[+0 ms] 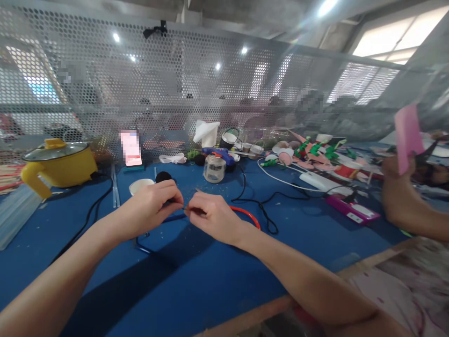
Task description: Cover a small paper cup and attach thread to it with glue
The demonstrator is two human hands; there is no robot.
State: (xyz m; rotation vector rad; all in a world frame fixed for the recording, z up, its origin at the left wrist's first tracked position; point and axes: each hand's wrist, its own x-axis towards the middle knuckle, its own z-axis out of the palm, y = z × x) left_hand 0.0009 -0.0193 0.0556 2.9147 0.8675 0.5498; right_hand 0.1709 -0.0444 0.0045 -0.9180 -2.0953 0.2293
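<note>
In the head view, you bring your left hand (154, 203) and right hand (213, 213) nearly tip to tip above the blue table (217, 285). Each hand's thumb and fingers are pinched together, apparently on one small piece (184, 208) lying between them; it is too small to identify. Keep both pinches light but firm, steady your wrists, and work with small finger movements. It helps to keep the piece clear of your own shadow, and of the red curved piece (249, 213) near your right hand.

Counting around you: one white bowl (134, 189) and one black round thing (163, 177) beyond your left hand, one clear jar (214, 174), one blue tool (227, 156) behind it, one yellow pot (66, 167), one phone (131, 149), one purple power strip (352, 209). At far right, another person's hand (397, 171) holds one pink sheet (407, 135).
</note>
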